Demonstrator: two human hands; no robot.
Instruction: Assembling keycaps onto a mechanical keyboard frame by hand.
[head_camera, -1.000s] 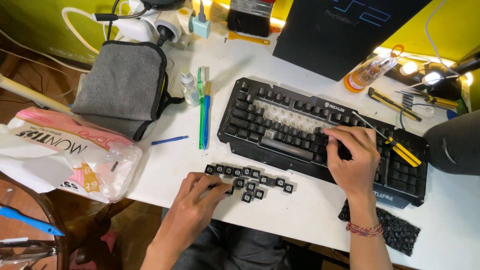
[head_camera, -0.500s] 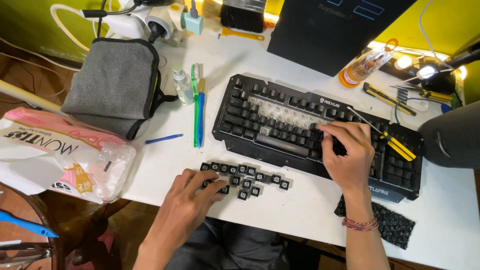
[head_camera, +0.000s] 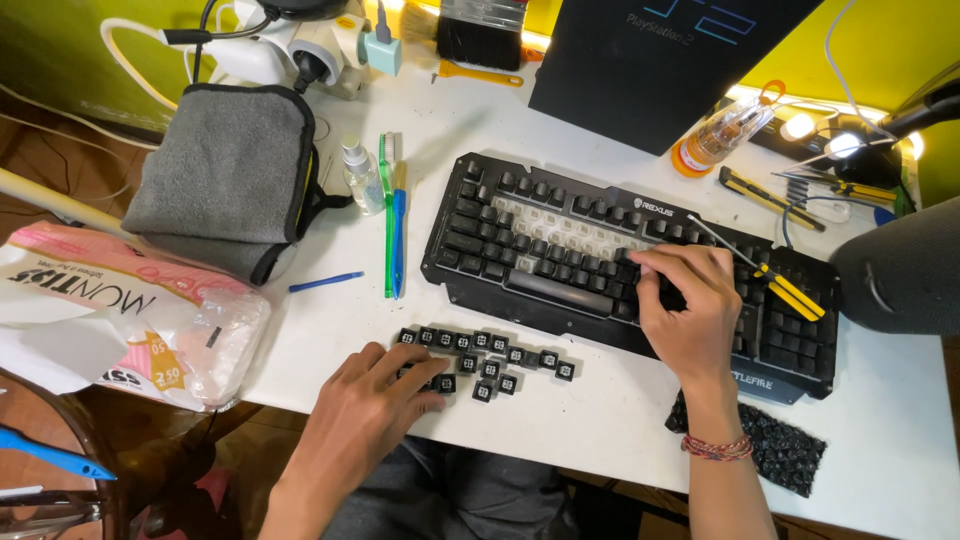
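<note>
A black keyboard (head_camera: 560, 250) lies on the white table (head_camera: 600, 420), with several keycaps gone from its upper middle rows, showing white switches. My right hand (head_camera: 690, 310) rests on the keyboard's right-middle keys, fingers curled and pressing down; whether it grips anything is hidden. A row of loose black keycaps (head_camera: 490, 350) lies on the table in front of the keyboard. My left hand (head_camera: 375, 400) lies flat at the left end of that row, fingertips on the keycaps. A yellow-handled screwdriver (head_camera: 775, 285) rests on the keyboard just right of my right hand.
A folded grey cloth (head_camera: 230, 175) sits at the left, with a small spray bottle (head_camera: 360, 175), green and blue toothbrushes (head_camera: 392, 220) and a blue pen (head_camera: 325, 282) beside it. A plastic tissue pack (head_camera: 110, 320) overhangs the left edge. A black console (head_camera: 660, 50) stands behind.
My left hand has slid slightly left along the keycap row. My right hand stays on the keyboard. The view has shifted a little.
</note>
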